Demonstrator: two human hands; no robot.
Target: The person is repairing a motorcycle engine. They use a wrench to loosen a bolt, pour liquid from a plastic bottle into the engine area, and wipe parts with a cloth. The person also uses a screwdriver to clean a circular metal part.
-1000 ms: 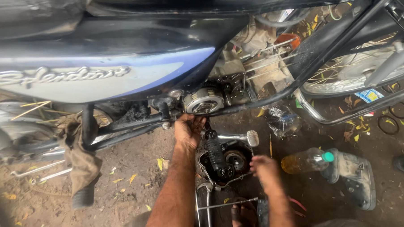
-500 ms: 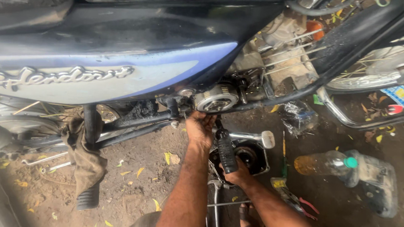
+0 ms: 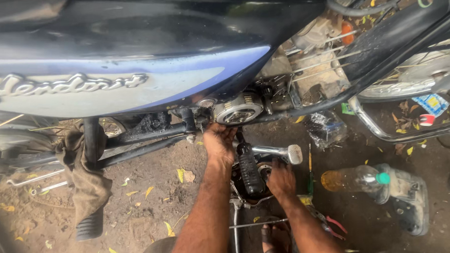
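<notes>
Blue and black paint, dusty and dull, covers the motorcycle side panel (image 3: pixel 112 62) that fills the upper left of the frame. Below it, at centre, sits a round ribbed metal engine cover (image 3: pixel 238 109), greasy and grey. The left hand (image 3: pixel 218 143) reaches up just beneath that cover with its fingers curled in against the engine's underside; what they grip is hidden behind the knuckles, so I cannot tell whether it holds anything. The right hand (image 3: pixel 281 179), lower and to the right, is pressed against a dark, oily round engine part (image 3: pixel 263 169) resting on the ground; its fingertips are out of sight, and I cannot tell whether it grasps or only touches. Between the two hands stands a black ribbed rubber pedal (image 3: pixel 250 170), tilted, and a shiny metal lever with a knurled end (image 3: pixel 284 152) juts right from behind it.

A brown, stained rag (image 3: pixel 86 179) hangs over the black stand at lower left. On the sandy, leaf-strewn ground (image 3: pixel 152 199) at right lie a clear plastic bottle with amber liquid and a green cap (image 3: pixel 355 178) and red-handled pliers (image 3: pixel 331 225). Spoked wheel (image 3: pixel 411 78) at upper right is cut off by the frame edge.
</notes>
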